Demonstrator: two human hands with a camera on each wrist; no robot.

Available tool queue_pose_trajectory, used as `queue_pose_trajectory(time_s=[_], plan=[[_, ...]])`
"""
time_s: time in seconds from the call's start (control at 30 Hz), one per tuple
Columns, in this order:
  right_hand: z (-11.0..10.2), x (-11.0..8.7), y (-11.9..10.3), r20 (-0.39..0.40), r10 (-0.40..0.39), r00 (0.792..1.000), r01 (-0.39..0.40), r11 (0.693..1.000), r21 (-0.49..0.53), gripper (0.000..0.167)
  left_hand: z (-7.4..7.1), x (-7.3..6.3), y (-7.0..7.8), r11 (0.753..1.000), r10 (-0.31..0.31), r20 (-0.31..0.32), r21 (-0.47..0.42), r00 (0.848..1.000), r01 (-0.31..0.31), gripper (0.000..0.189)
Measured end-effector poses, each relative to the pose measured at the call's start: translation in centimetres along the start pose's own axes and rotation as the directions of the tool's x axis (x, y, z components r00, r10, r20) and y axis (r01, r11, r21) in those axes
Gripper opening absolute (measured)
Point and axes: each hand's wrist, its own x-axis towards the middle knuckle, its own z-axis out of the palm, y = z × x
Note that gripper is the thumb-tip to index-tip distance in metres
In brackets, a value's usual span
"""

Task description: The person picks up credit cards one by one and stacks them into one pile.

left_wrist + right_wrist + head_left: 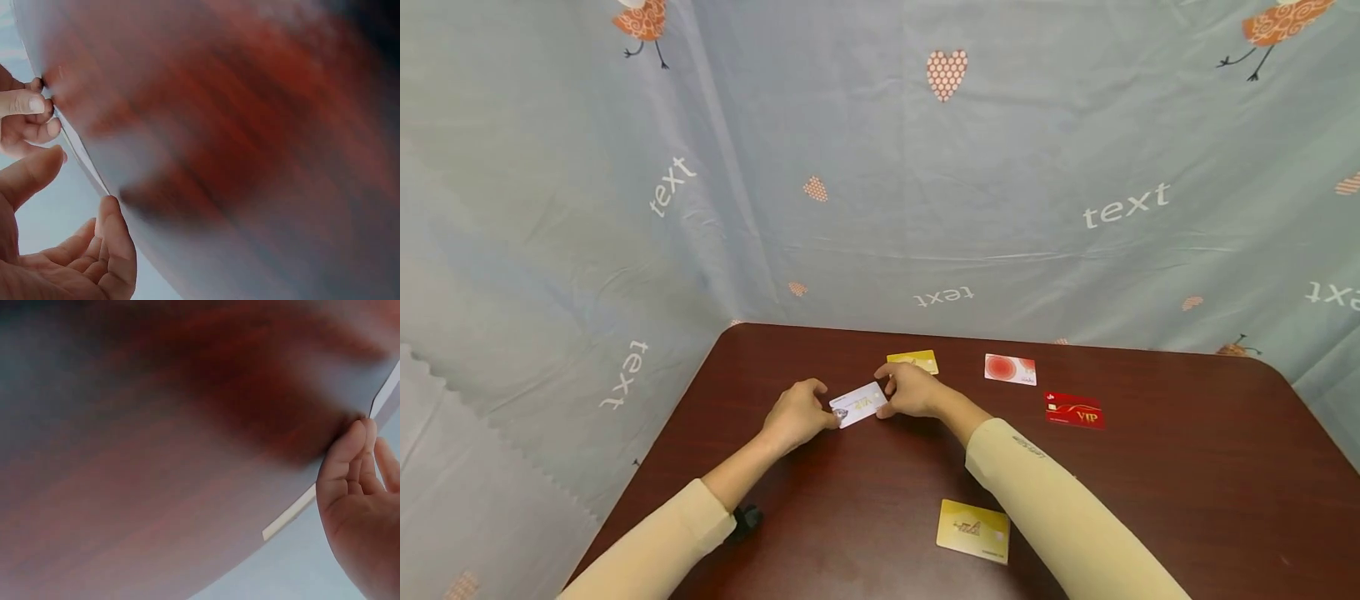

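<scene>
A white VIP card (858, 404) lies slantwise on the dark wooden table, between both hands. My left hand (795, 414) is at its left end, the thumb touching the near corner and the index finger spread apart from it. At the card's right end my right hand (912, 390) has its thumb at the near corner and its index finger beyond the far one. The left wrist view shows the card (84, 153) edge-on, with a gap between the left thumb and index finger. In the right wrist view, the right hand's (356, 487) fingertips meet the card's edge.
Behind the right hand lies a yellow card (917, 360). Farther right are a white card with red circles (1011, 369) and a red VIP card (1075, 411). Another yellow card (973, 531) lies beside the right sleeve. A dark object (747, 521) shows by the left sleeve. A patterned curtain (850, 125) borders the table.
</scene>
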Motion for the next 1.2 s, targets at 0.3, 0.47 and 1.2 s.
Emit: queue_pose_trajectory(time_s=[0.3, 0.47, 1.2], plan=[[-0.1, 0.6, -0.3, 0.026, 0.01, 1.0, -0.009, 0.998, -0.056, 0.062, 0.1, 0.6, 0.2, 0.999, -0.037, 0.044, 0.039, 0.998, 0.035, 0.056], [-0.1, 0.8, -0.6, 0.029, 0.019, 0.999, -0.015, 0.995, -0.103, 0.059, 0.2, 0.8, 0.2, 0.997, -0.043, 0.052, 0.07, 0.998, 0.039, 0.055], [0.2, 1.2, -1.0, -0.01, 0.075, 0.997, -0.075, 0.991, -0.113, 0.052, 0.7, 1.6, -0.1, 1.0, -0.004, 0.06, 0.024, 0.998, 0.003, 0.045]])
